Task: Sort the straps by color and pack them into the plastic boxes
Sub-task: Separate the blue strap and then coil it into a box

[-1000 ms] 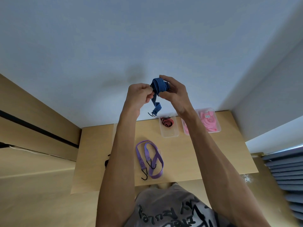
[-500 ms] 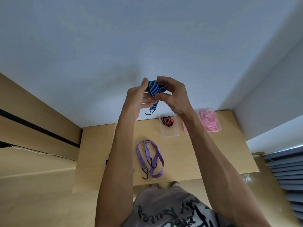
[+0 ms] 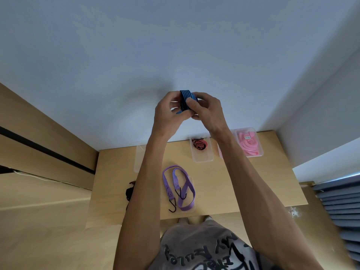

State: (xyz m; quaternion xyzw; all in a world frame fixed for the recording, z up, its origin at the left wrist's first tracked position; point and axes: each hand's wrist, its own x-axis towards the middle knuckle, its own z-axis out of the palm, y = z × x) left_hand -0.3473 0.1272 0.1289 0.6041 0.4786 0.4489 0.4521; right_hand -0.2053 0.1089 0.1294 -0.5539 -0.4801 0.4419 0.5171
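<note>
Both hands are up in the air in front of the wall, well above the surface (image 3: 243, 191). The left hand (image 3: 167, 114) and right hand (image 3: 206, 110) are both curled around the blue strap (image 3: 186, 99), pinching it into a tight little coil, I'd guess so it fits a box without springing open.

Down below, the red strap (image 3: 199, 144) is coiled in its own clear box (image 3: 202, 158), and the pink straps (image 3: 248, 146) fill the box (image 3: 260, 152) by the right wall. The purple straps (image 3: 181, 188) lie loose on what looks like a clear lid or box nearer the front edge. Another clear box (image 3: 139, 158), partly hidden by the left arm, sits on the far left; probably where blue goes. Something dark (image 3: 129, 191) sits at the left edge, can't tell what. There's plenty of open room mid-surface to come down through.
</note>
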